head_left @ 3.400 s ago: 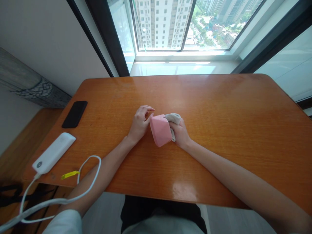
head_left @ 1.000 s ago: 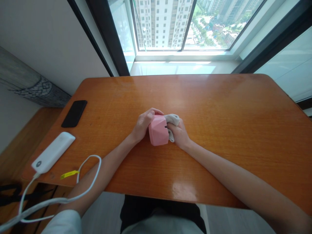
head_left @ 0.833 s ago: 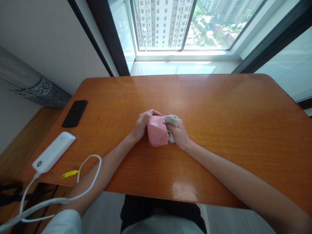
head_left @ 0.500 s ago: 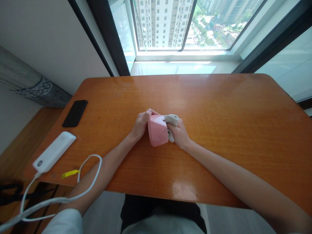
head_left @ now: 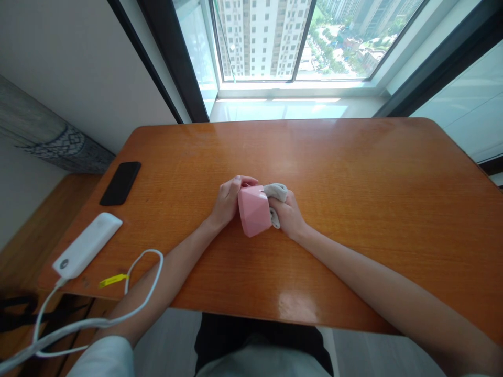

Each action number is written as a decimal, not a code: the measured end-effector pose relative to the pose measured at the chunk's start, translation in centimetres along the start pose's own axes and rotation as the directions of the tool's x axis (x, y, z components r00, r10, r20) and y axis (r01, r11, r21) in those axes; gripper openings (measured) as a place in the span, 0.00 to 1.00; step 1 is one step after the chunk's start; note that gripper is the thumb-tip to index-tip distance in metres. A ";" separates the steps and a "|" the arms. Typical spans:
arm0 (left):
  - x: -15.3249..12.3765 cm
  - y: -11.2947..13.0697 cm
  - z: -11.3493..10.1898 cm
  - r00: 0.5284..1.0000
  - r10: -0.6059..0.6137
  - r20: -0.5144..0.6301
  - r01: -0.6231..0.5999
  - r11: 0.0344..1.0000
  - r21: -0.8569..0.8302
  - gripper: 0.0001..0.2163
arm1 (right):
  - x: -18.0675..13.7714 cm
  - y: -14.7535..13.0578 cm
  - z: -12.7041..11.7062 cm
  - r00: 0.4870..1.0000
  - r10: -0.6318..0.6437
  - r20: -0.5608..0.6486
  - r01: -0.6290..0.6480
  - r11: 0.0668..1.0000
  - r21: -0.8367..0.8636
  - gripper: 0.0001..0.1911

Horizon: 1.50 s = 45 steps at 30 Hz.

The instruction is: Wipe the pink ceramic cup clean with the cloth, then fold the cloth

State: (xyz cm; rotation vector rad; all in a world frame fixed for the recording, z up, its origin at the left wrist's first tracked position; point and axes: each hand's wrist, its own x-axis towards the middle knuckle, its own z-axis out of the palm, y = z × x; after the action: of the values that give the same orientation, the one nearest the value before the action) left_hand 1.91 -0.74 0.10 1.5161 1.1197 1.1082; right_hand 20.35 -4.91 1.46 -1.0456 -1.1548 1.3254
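Observation:
A pink faceted container point(head_left: 254, 210) lies tipped on its side in the middle of the wooden table point(head_left: 353, 173). My left hand point(head_left: 227, 201) grips its left side, fingers curled over the top edge. My right hand point(head_left: 288, 215) is closed on a grey cloth point(head_left: 276, 191) and presses it against the container's right side. Part of the cloth is hidden behind the container and my fingers.
A black phone point(head_left: 120, 183) lies at the table's far left. Nearer the front left edge sits a white power bank point(head_left: 87, 245) with a white cable point(head_left: 129, 301) looping off the table. A window sill runs behind the table's far edge.
My left hand went from resting beside the container with loose fingers to gripping its side. The container has turned a little in my hands. The cloth stays pressed at its right.

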 end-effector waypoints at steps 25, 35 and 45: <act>-0.5 -0.5 0.1 0.894 0.417 0.163 -0.439 0.889 0.134 0.33 | 1.0 0.6 0.0 0.981 0.105 -0.161 -0.051 0.949 0.311 0.04; -0.6 -1.1 0.0 0.731 0.556 0.395 -0.641 0.758 0.119 0.52 | 1.8 0.0 -0.9 0.973 0.111 -0.202 -0.035 0.937 0.348 0.06; -0.7 -0.3 -0.8 0.694 0.513 0.506 -0.623 0.779 0.066 0.60 | 1.9 0.5 -1.0 0.968 0.108 -0.226 -0.009 0.917 0.398 0.09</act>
State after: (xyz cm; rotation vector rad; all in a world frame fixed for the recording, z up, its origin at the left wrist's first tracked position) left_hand 1.01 -1.21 -0.17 2.2764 0.4404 0.9346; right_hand 21.13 -2.89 0.85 -0.9172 -0.6391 1.3622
